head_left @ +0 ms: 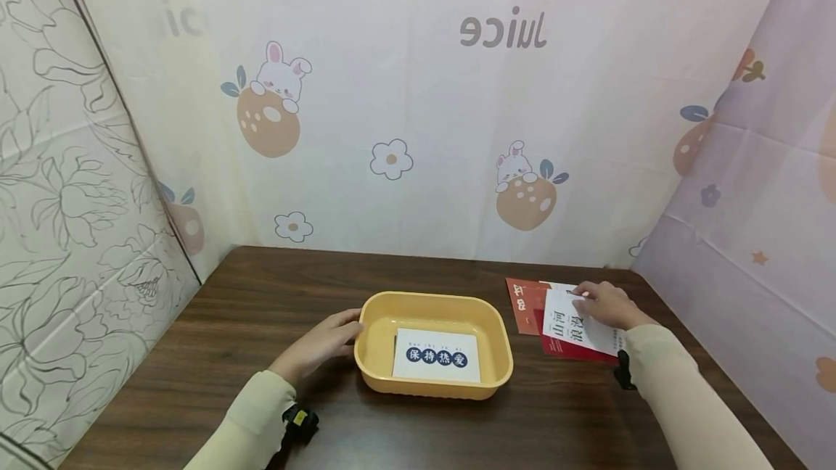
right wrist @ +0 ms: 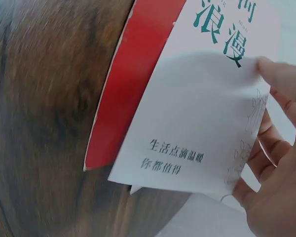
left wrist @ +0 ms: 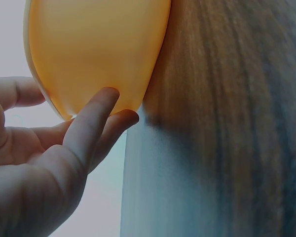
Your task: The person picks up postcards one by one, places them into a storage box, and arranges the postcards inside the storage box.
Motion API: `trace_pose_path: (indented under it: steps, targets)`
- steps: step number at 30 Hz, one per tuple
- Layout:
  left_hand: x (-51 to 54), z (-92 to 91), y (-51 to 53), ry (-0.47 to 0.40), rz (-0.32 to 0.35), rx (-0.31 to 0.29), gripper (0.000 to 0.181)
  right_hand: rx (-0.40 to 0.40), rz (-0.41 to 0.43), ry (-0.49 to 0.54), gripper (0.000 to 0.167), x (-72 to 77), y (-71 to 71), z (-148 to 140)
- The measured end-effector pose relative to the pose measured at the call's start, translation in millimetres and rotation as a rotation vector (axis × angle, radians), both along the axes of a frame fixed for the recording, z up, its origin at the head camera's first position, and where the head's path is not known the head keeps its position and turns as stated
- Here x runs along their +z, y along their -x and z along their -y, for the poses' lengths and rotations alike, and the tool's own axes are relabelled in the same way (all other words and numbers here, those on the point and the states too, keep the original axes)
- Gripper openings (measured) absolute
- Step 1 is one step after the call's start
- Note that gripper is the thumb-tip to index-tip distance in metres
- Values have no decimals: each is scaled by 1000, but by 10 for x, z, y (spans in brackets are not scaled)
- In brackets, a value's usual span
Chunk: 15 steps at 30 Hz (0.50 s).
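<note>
A yellow plastic basket (head_left: 503,354) stands on the table, and inside it lies a white card (head_left: 431,372) with blue circles. My left hand (head_left: 323,345) holds the basket's left end; in the left wrist view, fingers of that hand (left wrist: 49,163) lie on both sides of the rim of the basket (left wrist: 98,49). At the right my right hand (head_left: 610,304) pinches the edge of a white card with green characters (head_left: 563,318). Seen from the right wrist, the thumb of the hand (right wrist: 281,163) lies on this white card (right wrist: 187,108) and other fingers are beneath it.
Under and beside the pinched card lie a dark red card (head_left: 564,349) and an orange-red card (head_left: 522,303). The brown wooden table (head_left: 294,281) meets a patterned curtain (head_left: 418,93) at the back, with more printed cloth at the left and right sides.
</note>
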<state>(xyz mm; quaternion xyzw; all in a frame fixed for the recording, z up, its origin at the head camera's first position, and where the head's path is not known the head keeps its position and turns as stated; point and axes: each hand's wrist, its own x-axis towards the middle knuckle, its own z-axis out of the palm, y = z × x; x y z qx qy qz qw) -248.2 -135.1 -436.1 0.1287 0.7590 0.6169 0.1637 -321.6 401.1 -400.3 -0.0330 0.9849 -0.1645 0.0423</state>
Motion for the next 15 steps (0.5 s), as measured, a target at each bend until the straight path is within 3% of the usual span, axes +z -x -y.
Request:
trace_pose_path:
  steps: [5, 11, 15]
  targets:
    - [0, -6, 4, 0, 2, 4, 54, -18, 0, 43, 32, 5, 12, -42]
    - [1, -10, 2, -3, -1, 2, 54, -24, 43, 79, 32, 40, 3, -51]
    - [0, -8, 3, -4, 0, 2, 53, -11, 25, 90, 33, 51, -10, -46]
